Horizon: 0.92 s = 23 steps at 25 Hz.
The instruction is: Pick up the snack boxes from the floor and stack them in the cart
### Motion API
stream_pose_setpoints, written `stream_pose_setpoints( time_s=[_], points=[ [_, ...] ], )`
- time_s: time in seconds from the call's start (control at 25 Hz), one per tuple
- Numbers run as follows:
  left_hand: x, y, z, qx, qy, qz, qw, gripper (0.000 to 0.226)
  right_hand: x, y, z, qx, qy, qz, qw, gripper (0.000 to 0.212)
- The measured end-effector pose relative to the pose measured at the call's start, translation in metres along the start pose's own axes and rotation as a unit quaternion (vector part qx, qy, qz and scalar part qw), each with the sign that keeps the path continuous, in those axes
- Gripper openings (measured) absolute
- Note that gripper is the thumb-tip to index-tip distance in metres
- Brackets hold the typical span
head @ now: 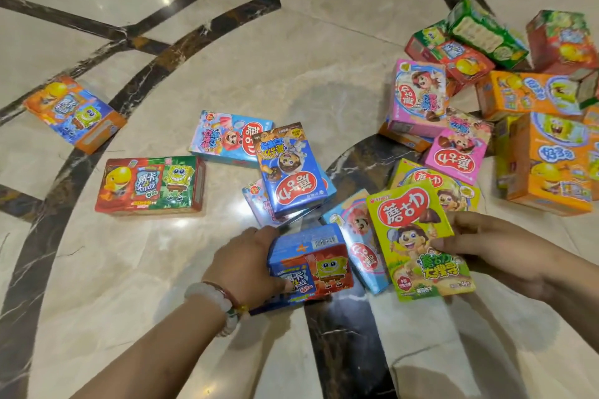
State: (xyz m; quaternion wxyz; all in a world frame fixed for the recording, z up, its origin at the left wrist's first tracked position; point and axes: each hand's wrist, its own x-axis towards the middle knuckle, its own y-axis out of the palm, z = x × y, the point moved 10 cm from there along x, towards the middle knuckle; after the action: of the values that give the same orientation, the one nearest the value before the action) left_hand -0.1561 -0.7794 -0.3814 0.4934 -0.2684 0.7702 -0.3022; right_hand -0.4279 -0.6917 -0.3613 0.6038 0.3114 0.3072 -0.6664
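Left hand (249, 264) clamped round blue-and-red box (311, 264), right hand (496, 244) pinching yellow-green box (419, 241). More boxes beyond both; cart out of sight. Risk: thin pinch slipping, box dropping; left grip seemingly firmer, partly hidden.

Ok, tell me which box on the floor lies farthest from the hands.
The orange-and-blue box at far left. It lies alone on the floor's dark stripe, well beyond the red-and-green box, away from both the middle cluster and the right-hand pile.
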Motion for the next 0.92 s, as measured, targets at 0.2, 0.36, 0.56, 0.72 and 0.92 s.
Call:
stream_pose_setpoints(
  time_s=[0.2, 0.36, 0.56, 0.72, 0.92],
  points=[
    [-0.044, -0.070, -0.021, -0.397, -0.056, 0.022, 0.916, 0.053, -0.047, -0.007, 0.032, 0.072, -0.018, -0.010, 0.997, 0.109],
    [-0.128, -0.162, -0.065, -0.497, -0.095, -0.008, 0.863, 0.073, -0.162, -0.010, 0.102, 0.103, -0.028, -0.020, 0.994, 0.102],
    [-0.249, -0.292, -0.138, -0.550, -0.101, -0.019, 0.829, 0.045, -0.319, -0.014, 0.217, 0.145, -0.034, -0.017, 0.989, 0.072],
    [-0.339, -0.393, -0.196, -0.540, -0.058, 0.004, 0.839, 0.057, -0.441, -0.008, 0.299, 0.240, -0.034, -0.011, 0.970, 0.039],
    [-0.410, -0.504, -0.249, -0.527, 0.016, -0.012, 0.850, 0.034, -0.564, -0.024, 0.375, 0.289, -0.064, -0.073, 0.952, 0.038]
  ],
)
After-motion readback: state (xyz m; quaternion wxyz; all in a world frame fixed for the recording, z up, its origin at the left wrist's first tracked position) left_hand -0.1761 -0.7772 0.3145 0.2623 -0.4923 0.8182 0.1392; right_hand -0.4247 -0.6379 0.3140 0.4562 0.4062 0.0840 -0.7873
